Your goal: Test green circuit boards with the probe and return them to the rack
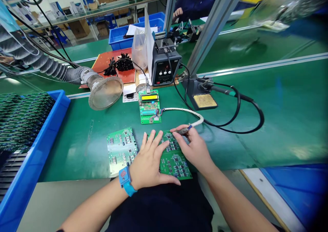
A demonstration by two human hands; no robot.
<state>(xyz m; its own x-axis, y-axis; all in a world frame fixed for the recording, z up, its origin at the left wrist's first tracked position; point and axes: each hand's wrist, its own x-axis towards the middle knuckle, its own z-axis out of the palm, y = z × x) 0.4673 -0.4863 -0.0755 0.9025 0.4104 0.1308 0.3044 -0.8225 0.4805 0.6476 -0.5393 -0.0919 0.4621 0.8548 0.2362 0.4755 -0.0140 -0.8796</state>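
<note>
A green circuit board (176, 161) lies at the table's front edge, partly hidden under my left hand (150, 160). That hand is spread flat over the board's left side, fingers apart, with a blue wrist strap on the wrist. My right hand (192, 146) pinches a small probe (183, 131) wired to a white sleeved cable (191, 113). The probe's tip is over the board's upper part; whether it touches cannot be seen. The cable runs to a small green programmer board (150, 117) with a lit yellow display (149, 97). Left of my left hand lies another circuit board (120, 145).
A blue crate (48, 129) packed with upright boards stands at left. A fume hose (106, 92) hangs over the table. Behind are a soldering station (166, 69), an iron in its stand (202, 92) with looped black cables, and black cable bundles (124, 63). A person (196, 1) sits opposite.
</note>
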